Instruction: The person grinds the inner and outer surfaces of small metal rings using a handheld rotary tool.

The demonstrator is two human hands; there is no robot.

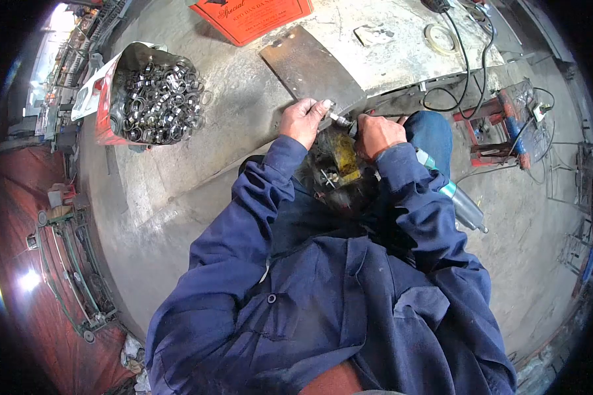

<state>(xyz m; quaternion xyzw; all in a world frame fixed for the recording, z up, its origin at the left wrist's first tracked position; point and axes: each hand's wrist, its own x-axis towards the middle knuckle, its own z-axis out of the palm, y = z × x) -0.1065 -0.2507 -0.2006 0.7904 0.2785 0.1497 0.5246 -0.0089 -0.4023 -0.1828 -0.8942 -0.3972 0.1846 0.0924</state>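
Observation:
My left hand (303,123) is closed with thumb and fingers pinching a small metal ring (331,107) near the front edge of a dark steel plate (313,69). In my right hand (379,136) is a teal and grey die grinder (447,187), gripped by its front end. Its long body runs back under my right forearm. The grinder's bright metal tip (339,120) points left and reaches right up to the fingers of my left hand. Below both hands, between my knees, sits a dark grimy object with a yellow patch (346,158).
A cut-open tin (105,108) full of shiny metal rings (161,99) stands on the left. At the back are an orange tin (260,20) and a roll of tape (441,39). Black cable (468,59) hangs over the right edge, near a red and blue metal stand (507,125).

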